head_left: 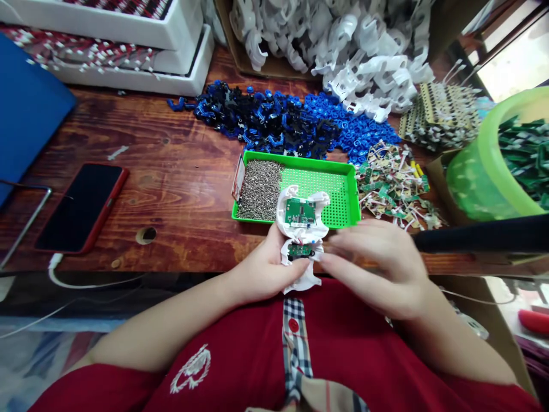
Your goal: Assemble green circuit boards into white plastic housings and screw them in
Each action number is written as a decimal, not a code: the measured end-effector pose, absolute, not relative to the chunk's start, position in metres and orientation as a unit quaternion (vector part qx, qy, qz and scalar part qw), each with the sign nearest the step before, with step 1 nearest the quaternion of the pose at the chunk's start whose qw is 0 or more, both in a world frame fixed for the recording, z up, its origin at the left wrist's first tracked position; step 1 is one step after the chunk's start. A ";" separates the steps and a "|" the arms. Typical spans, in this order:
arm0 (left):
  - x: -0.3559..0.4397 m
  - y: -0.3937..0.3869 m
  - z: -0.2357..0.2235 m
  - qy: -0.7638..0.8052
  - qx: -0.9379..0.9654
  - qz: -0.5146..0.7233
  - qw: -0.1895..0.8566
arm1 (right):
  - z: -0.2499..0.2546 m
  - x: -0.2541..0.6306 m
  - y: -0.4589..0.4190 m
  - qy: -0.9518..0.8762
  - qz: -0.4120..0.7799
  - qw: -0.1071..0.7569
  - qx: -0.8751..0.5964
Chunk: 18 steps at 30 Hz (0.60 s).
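Note:
My left hand [268, 264] is wrapped round a white plastic housing [281, 220], its thumb lying across the lower part. A green circuit board [300, 212] sits in the upper section of the housing, and a smaller green board [299, 250] shows in the section below. Just to the right, my right hand [380, 266] is slightly blurred, with thumb and fingers apart and nothing visible between them. Its thumb tip is close to the housing's right edge; whether it touches, I cannot tell. Behind the housing lies a green tray [295, 155] with small metal screws [259, 186] in its left part.
Blue and black plastic parts [266, 120] lie behind the tray, before a box of white shells [343, 46]. Loose small boards [392, 186] and a green bucket [467, 166] stand right, near a dark bar [484, 233]. A phone [81, 209] and white foam trays [180, 80] are left.

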<state>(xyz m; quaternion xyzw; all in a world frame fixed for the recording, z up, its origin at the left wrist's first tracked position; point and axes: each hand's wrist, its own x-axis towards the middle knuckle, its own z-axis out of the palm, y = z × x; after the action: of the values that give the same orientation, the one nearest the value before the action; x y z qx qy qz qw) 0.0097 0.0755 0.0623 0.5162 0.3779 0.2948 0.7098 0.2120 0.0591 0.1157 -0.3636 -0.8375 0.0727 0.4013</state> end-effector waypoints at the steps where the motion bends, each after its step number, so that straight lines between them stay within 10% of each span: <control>1: 0.009 0.075 0.063 0.367 0.527 0.301 0.705 | 0.115 0.204 0.065 -0.884 0.000 0.349 -0.310; 8: -0.003 0.071 0.069 0.368 0.548 0.280 0.697 | 0.112 0.186 0.103 -0.919 -0.227 0.293 -0.134; 18: -0.008 0.073 0.061 0.336 0.666 0.348 0.568 | 0.107 0.193 0.093 -0.926 -0.149 0.298 -0.179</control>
<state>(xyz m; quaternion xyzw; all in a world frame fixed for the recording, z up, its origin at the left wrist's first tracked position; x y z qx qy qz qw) -0.0075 0.0728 0.0613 0.6655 0.3358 0.3483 0.5683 0.1927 0.0935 0.1068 -0.1791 -0.9258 -0.1490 0.2978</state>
